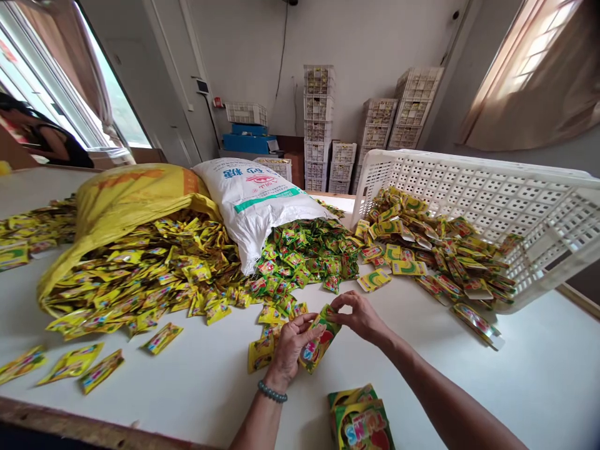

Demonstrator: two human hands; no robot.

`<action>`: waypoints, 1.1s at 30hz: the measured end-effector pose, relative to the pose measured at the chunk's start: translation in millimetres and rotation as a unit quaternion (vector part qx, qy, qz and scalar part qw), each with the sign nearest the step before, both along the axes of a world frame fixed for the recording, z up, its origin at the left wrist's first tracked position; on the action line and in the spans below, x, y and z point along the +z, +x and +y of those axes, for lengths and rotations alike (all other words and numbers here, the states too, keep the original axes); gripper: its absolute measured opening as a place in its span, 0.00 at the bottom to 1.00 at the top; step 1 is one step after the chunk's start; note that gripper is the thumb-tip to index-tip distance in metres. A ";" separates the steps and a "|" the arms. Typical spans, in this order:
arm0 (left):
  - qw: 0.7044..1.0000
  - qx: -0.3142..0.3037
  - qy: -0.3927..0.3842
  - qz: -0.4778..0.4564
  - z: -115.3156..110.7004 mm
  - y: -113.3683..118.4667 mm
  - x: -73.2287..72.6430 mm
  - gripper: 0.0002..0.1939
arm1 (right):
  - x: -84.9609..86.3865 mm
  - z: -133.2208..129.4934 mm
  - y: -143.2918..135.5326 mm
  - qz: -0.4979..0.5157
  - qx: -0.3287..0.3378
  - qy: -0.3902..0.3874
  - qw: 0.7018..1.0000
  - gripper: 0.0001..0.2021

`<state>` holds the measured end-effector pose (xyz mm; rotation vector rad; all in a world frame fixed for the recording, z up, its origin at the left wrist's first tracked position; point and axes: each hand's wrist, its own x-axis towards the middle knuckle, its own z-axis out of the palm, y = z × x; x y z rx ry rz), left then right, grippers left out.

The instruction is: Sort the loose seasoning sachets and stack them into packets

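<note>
My left hand (291, 347), with a beaded bracelet at its wrist, grips a small printed candy box (319, 345) by its side. At the box's upper end, the fingers of my right hand (359, 315) are pinched on the top edge; whether a sachet is between them is hidden. Beside my left hand lie a few yellow sachets (260, 354). Just beyond, green sachets (304, 250) spill from a white woven sack (255, 194). Closer to me, below the hands, several filled-looking boxes (360, 425) are stacked on the white table.
A yellow sack (135, 187) spills many yellow sachets (159, 262) at left. On the right, a tipped white plastic crate (469, 187) pours out flat boxes (435, 244). Stacked crates (319, 125) stand along the back wall. Another person (44, 134) sits at far left.
</note>
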<state>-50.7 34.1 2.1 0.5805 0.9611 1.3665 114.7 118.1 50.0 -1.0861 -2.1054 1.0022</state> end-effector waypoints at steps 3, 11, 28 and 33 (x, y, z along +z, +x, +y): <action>1.000 0.001 -0.006 -0.009 0.6 -0.5 -1.0 0.24 | -1.7 -1.7 -4.6 -0.009 -0.014 0.031 0.999 0.04; 1.000 0.002 -0.009 0.014 -0.2 -0.3 1.4 0.24 | -3.9 -0.4 -2.4 0.028 -0.003 -0.065 0.998 0.06; 0.999 0.009 -0.028 -0.018 -0.7 -5.3 9.1 0.24 | 7.2 11.6 2.4 0.099 0.084 -0.237 0.963 0.14; 1.000 0.008 -0.026 -0.009 -2.1 -4.3 10.2 0.24 | 10.5 13.1 -0.4 0.062 0.091 -0.208 0.972 0.10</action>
